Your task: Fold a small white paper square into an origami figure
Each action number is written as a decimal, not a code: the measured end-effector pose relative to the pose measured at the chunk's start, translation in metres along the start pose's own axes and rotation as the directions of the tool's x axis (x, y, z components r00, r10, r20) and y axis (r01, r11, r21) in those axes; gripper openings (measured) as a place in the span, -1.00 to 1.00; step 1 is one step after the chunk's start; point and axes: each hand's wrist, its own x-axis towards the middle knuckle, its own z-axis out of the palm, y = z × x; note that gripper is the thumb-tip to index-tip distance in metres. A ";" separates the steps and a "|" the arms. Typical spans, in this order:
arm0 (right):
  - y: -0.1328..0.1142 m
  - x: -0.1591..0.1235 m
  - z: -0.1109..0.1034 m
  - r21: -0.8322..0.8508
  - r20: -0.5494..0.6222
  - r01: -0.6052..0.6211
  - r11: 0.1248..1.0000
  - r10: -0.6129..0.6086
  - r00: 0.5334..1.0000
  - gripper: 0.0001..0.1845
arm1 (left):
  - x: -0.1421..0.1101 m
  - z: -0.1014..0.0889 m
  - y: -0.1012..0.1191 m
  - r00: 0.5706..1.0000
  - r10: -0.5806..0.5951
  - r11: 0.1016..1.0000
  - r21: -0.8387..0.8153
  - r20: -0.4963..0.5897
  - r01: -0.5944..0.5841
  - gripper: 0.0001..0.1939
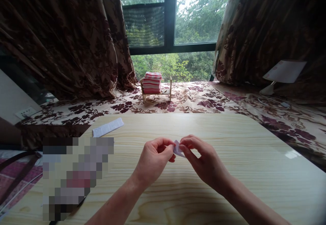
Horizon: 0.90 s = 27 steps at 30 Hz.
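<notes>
Both my hands meet over the middle of a light wooden table (229, 140). Between them is a small folded piece of pale lilac paper (177, 150). My left hand (154, 160) pinches its left side with thumb and fingers curled. The fingertips of my right hand (203, 160) pinch its right side. Most of the paper is hidden by the fingers.
A white paper strip (108, 127) lies at the table's far left. A blurred patch (76, 174) covers the near left. Behind the table, a small wooden rack with folded red-striped cloths (152, 84) stands on a floral-covered ledge (198, 99) under a window, with dark curtains either side.
</notes>
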 end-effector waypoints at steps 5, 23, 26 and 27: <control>-0.001 0.000 0.001 0.014 0.004 0.011 1.000 -0.011 1.000 -0.89 | 0.000 0.000 -0.003 1.000 -0.015 1.000 -0.003 -0.015 0.015 -0.89; -0.001 -0.001 0.002 -0.021 -0.042 -0.007 1.000 0.006 0.999 -0.90 | 0.001 0.000 0.000 0.999 -0.023 0.998 -0.056 -0.042 0.020 -0.87; 0.000 -0.001 0.002 -0.019 -0.048 -0.012 1.000 0.011 0.999 -0.90 | 0.001 0.000 0.001 0.998 -0.023 0.996 -0.090 -0.052 0.018 -0.91; 0.000 -0.001 0.002 -0.018 -0.048 -0.013 1.000 0.012 0.999 -0.89 | 0.001 0.000 0.001 0.998 -0.021 0.996 -0.090 -0.051 0.016 -0.91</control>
